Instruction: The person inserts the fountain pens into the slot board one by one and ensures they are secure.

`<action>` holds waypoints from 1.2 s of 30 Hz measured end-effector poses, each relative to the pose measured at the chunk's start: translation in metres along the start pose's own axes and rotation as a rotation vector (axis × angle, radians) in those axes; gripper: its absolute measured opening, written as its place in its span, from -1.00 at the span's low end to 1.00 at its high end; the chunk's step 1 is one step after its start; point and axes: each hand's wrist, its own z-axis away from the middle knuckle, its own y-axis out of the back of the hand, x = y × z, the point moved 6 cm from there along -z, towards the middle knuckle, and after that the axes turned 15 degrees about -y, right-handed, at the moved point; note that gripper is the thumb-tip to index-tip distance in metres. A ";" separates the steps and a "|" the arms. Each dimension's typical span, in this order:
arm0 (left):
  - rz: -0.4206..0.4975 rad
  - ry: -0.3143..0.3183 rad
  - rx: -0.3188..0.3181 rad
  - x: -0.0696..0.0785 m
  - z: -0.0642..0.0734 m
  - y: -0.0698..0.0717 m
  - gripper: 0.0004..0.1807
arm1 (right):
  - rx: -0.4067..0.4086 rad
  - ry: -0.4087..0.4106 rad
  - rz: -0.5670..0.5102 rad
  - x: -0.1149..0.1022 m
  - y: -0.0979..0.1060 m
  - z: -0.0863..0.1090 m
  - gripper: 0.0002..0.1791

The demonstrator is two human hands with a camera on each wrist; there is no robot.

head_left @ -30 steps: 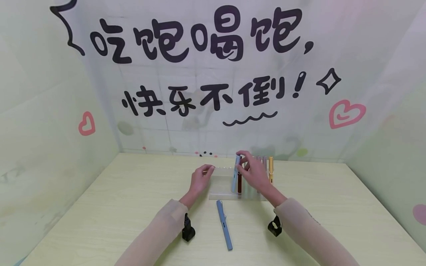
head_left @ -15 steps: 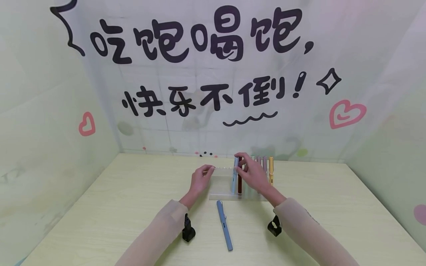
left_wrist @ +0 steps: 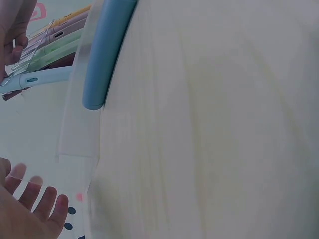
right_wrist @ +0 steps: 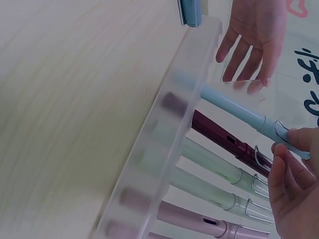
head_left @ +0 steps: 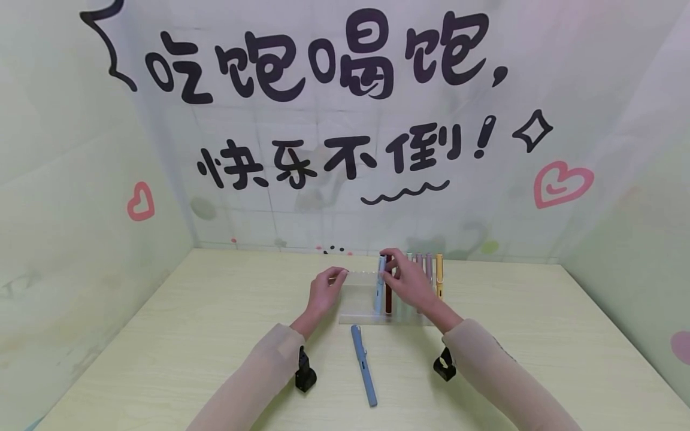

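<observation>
A clear pen stand (head_left: pixel 357 299) stands at the back of the table, with several pens upright in a row. My right hand (head_left: pixel 412 282) pinches the upper part of a light blue pen (right_wrist: pixel 234 106), whose lower end sits in the stand's base, left of a dark red pen (right_wrist: pixel 216 130). At the stand's left end, my left hand (head_left: pixel 323 291) pinches the top edge of the clear panel between thumb and fingers; in the left wrist view some fingertips (left_wrist: pixel 36 180) show through it. A darker blue pen (head_left: pixel 363 366) lies on the table in front of the stand.
Two green pens (right_wrist: pixel 207 191), purple pens (right_wrist: pixel 187 218) and a yellow pen (head_left: pixel 439 275) fill the stand's right part. A printed wall sheet (head_left: pixel 345 221) rises behind the table. Black wrist cameras (head_left: pixel 305 372) hang below both sleeves.
Between the first two frames, the light blue pen moved down slightly into the stand with my right hand. Since then hardly anything has moved; my left hand stays on the panel.
</observation>
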 end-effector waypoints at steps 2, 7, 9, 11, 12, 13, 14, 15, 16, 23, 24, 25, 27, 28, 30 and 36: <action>0.000 0.001 0.000 0.000 0.000 0.000 -0.72 | 0.007 0.011 0.036 0.000 0.000 -0.001 -0.59; -0.001 -0.002 -0.003 0.001 0.000 0.000 -0.72 | 0.023 0.037 0.128 0.002 0.000 -0.004 -0.54; -0.003 -0.002 -0.003 0.001 0.000 0.000 -0.72 | 0.013 0.034 0.152 0.003 0.000 -0.005 -0.51; -0.001 0.007 -0.004 0.001 0.000 0.000 -0.73 | -0.006 0.025 0.170 0.003 -0.001 -0.005 -0.47; 0.001 0.011 -0.004 0.001 0.000 0.000 -0.72 | -0.018 0.019 0.174 0.004 -0.001 -0.005 -0.45; 0.002 0.013 -0.006 0.000 0.000 0.000 -0.72 | -0.027 0.010 0.180 0.004 -0.002 -0.005 -0.44; 0.004 0.015 -0.007 0.000 0.000 0.000 -0.72 | -0.036 0.002 0.184 0.005 -0.002 -0.004 -0.43; 0.005 0.017 -0.008 0.000 0.000 0.000 -0.72 | -0.044 -0.006 0.187 0.005 -0.002 -0.004 -0.42; 0.008 0.018 -0.008 0.000 0.000 0.000 -0.72 | -0.052 -0.011 0.189 0.005 -0.002 -0.005 -0.41; 0.003 0.009 -0.007 0.000 0.000 0.000 -0.72 | -0.082 -0.029 0.224 0.006 -0.004 -0.007 -0.39; 0.002 0.005 -0.007 0.000 0.000 0.000 -0.72 | -0.083 -0.030 0.230 0.006 -0.004 -0.007 -0.39; 0.002 0.006 -0.005 0.001 0.000 0.000 -0.72 | -0.086 -0.030 0.235 0.006 -0.004 -0.008 -0.38; -0.002 0.004 0.000 0.001 0.000 0.000 -0.73 | -0.091 -0.034 0.243 0.007 -0.005 -0.009 -0.38; -0.003 0.006 0.001 0.001 0.000 0.000 -0.73 | -0.093 -0.038 0.247 0.007 -0.005 -0.010 -0.38; -0.006 0.008 0.004 0.001 0.000 0.000 -0.73 | -0.099 -0.044 0.252 0.007 -0.005 -0.010 -0.38; -0.002 0.012 0.007 0.000 0.000 0.000 -0.73 | -0.109 -0.061 0.266 0.007 -0.005 -0.011 -0.37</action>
